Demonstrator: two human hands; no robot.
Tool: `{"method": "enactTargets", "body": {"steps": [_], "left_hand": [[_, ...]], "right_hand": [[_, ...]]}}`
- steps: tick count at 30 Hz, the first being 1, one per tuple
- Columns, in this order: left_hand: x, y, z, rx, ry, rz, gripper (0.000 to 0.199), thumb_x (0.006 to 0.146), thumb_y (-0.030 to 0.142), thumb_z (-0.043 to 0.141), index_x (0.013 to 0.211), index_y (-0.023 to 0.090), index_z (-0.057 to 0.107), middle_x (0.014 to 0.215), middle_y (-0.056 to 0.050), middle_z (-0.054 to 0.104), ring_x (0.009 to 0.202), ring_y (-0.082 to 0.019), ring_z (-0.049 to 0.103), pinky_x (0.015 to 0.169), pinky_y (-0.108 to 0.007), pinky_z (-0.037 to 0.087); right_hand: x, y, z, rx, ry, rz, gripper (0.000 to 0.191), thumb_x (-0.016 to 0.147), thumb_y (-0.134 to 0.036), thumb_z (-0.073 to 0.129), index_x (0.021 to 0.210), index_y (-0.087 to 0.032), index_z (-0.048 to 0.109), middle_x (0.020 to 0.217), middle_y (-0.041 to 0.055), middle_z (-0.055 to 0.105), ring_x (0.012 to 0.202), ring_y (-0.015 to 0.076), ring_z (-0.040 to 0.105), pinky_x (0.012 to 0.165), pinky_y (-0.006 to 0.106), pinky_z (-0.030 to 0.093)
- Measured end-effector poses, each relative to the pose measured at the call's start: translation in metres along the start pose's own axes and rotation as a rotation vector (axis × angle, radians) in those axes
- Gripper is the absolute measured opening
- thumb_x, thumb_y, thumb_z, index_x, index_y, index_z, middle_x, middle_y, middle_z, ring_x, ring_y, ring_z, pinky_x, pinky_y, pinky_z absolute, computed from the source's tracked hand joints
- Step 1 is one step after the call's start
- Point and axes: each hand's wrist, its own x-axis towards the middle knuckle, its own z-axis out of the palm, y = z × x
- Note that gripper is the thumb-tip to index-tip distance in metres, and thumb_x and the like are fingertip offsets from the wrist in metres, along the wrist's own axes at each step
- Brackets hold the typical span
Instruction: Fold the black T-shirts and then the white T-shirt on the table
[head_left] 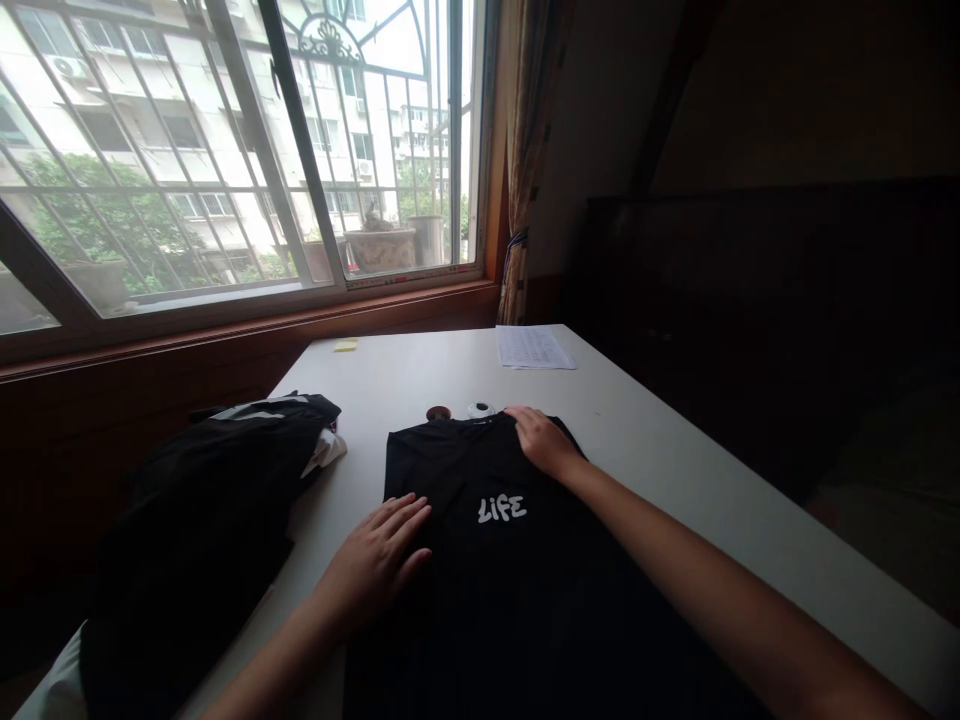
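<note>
A black T-shirt [517, 590] lies spread on the white table, with small white lettering on its chest that looks upside down from here. My left hand [386, 550] rests palm down on the shirt's left side, fingers stretched out. At the far end, my right hand [541, 442] lies over the top edge near the right corner, its fingers extended and its fingertips at the edge. Just beyond that edge are a small brown round object [438, 412] and a white ring-shaped object [481, 409]. The near part of the shirt is dark and runs out of view.
A heap of dark clothing [202, 510] lies along the left of the white table [420, 370]. Papers [534, 347] and a yellow note [346, 345] are at the far end. Beyond stand a barred window [300, 180] and a tied curtain [517, 200].
</note>
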Motion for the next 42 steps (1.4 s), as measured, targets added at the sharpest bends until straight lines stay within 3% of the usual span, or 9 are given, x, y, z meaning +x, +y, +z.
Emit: {"method": "enactTargets", "body": {"steps": [5,10,15,20,32,42], "left_hand": [[0.004,-0.021,0.009,0.007,0.040,-0.098,0.054,0.104,0.046,0.047,0.153,0.026,0.043,0.157,-0.008,0.048,0.147,-0.027,0.040,0.120,-0.052,0.038],[0.024,-0.039,0.011,0.088,0.010,-0.231,0.050,0.105,0.048,0.041,0.145,0.022,0.054,0.153,-0.012,0.052,0.142,-0.027,0.048,0.120,-0.052,0.035],[0.065,-0.043,0.015,0.201,-0.054,-0.285,0.049,0.103,0.038,0.043,0.141,0.011,0.057,0.150,-0.018,0.053,0.143,-0.032,0.047,0.120,-0.053,0.033],[0.098,-0.051,0.032,0.228,-0.108,-0.415,0.056,0.104,0.035,0.035,0.148,0.003,0.046,0.158,-0.024,0.041,0.149,-0.034,0.036,0.119,-0.052,0.032],[0.105,-0.076,0.041,0.202,-0.216,-0.523,0.063,0.105,0.042,0.024,0.160,0.010,0.028,0.168,-0.013,0.020,0.156,-0.029,0.017,0.123,-0.056,0.021],[0.112,-0.089,0.038,0.184,-0.273,-0.579,0.065,0.105,0.046,0.019,0.162,0.014,0.023,0.169,-0.010,0.013,0.158,-0.028,0.007,0.123,-0.057,0.016]], "right_hand": [[-0.048,0.049,-0.030,-0.124,0.050,0.068,0.036,0.098,-0.024,0.045,0.126,-0.022,0.066,0.127,0.0146,0.065,0.122,0.0283,0.059,0.109,0.041,0.045],[-0.067,0.061,-0.030,-0.129,-0.028,0.011,0.034,0.098,-0.028,0.046,0.124,-0.021,0.068,0.130,0.0139,0.064,0.122,0.0273,0.059,0.108,0.039,0.046],[-0.065,0.061,-0.019,-0.145,-0.081,0.076,0.046,0.100,-0.034,0.042,0.139,-0.017,0.060,0.146,0.0131,0.057,0.137,0.0272,0.049,0.118,0.044,0.037],[-0.062,0.060,-0.021,-0.175,-0.127,0.125,0.052,0.102,-0.039,0.039,0.145,-0.015,0.056,0.153,0.0117,0.051,0.142,0.0276,0.045,0.121,0.044,0.032],[-0.047,0.067,-0.016,-0.184,-0.181,0.128,0.059,0.102,-0.042,0.037,0.149,-0.009,0.050,0.156,0.0129,0.047,0.146,0.0263,0.040,0.124,0.040,0.026],[-0.026,0.073,-0.007,-0.148,-0.224,0.162,0.061,0.103,-0.046,0.034,0.152,-0.011,0.046,0.160,0.0118,0.041,0.149,0.0261,0.034,0.126,0.041,0.022]]}}
